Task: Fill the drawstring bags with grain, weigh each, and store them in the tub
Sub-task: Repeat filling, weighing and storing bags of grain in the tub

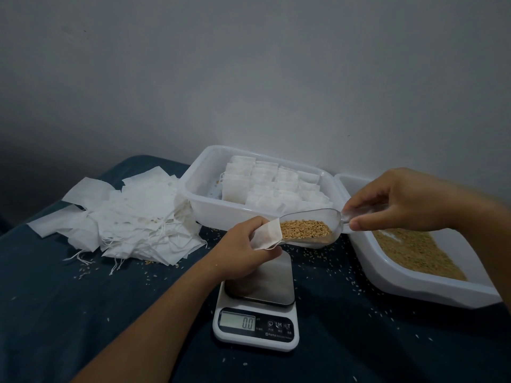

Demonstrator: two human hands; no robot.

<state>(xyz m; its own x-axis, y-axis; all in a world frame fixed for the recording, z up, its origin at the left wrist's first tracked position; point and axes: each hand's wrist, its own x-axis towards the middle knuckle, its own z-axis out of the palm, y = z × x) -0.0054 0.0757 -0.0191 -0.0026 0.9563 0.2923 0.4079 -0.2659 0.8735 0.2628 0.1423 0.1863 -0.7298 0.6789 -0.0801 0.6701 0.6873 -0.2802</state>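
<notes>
- Two hands work above a scale [255, 308] near the bench's front edge.
- Left hand [243, 251] pinches a small drawstring bag [266, 234] open.
- Right hand [401, 201] pinches the handle of a clear scoop [309, 225] holding grain [305, 229], its lip in the bag's mouth.
- Tub [204, 205] of filled bags sits at the back edge.

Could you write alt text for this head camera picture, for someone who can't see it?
A person's right hand tips a clear scoop of grain into a small white bag held open by the left hand, above a kitchen scale reading zero. Behind sit a tub of filled bags, a pile of empty bags and a grain tray.
</notes>
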